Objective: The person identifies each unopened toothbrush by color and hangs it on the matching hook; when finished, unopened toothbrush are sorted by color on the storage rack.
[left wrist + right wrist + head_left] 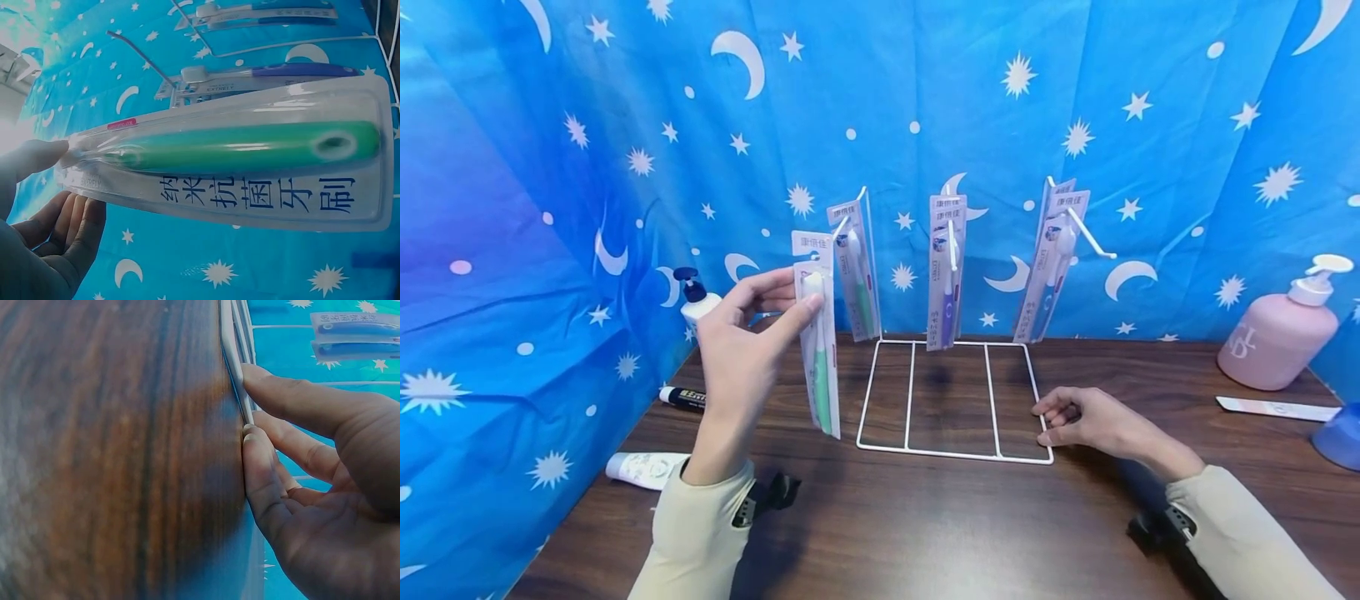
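My left hand (737, 346) pinches a packaged toothbrush with a green handle (822, 383) near its top, thumb in front. The package hangs upright, its header beside the tip of the rack's left hook; whether they touch I cannot tell. In the left wrist view the green toothbrush (250, 147) fills the middle. My right hand (1093, 423) holds the right side of the white wire rack (955, 454) at its base, thumb and fingers about the wire. Another green toothbrush pack (859, 283) hangs on the left hook. Purple toothbrush packs (946, 283) hang in the middle, blue-handled ones (1051, 267) at the right.
At left are a dark-topped pump bottle (700, 307), a black tube (683, 398) and a white tube (647, 469). A pink pump bottle (1277, 342), a flat white pack (1277, 408) and a blue object (1341, 440) stand or lie at right. A blue curtain (880, 50) hangs behind.
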The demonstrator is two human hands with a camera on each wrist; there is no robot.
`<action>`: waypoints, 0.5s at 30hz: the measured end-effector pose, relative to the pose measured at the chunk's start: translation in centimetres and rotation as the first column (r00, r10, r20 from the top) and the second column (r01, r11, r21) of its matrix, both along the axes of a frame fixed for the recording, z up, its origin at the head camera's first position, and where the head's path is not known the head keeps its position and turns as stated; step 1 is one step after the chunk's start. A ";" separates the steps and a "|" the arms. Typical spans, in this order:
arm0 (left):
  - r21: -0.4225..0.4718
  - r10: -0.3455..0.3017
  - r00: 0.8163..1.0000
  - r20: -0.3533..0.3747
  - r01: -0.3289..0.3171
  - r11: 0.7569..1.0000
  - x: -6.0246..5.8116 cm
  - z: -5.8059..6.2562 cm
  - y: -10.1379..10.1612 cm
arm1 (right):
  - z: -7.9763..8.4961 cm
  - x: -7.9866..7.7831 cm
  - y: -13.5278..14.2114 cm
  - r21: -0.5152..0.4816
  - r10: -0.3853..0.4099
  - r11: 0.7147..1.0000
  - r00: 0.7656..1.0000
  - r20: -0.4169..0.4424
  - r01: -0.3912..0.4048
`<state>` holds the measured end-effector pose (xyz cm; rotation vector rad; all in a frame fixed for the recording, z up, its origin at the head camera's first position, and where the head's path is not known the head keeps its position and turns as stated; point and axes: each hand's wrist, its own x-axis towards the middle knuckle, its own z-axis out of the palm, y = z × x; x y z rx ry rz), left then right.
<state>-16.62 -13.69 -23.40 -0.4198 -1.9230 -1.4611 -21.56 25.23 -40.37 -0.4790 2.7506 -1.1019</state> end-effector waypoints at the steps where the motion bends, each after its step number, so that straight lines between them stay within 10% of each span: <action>1: 0.001 -0.002 1.000 0.005 0.002 1.000 0.2 0.2 0.2 | 0.0 0.0 0.0 0.000 -0.001 1.000 1.000 0.002 0.001; 15: 0.014 -0.003 0.999 0.049 0.002 1.000 -1.2 -0.4 0.6 | -0.2 0.0 0.1 -0.018 0.007 1.000 1.000 -0.011 -0.007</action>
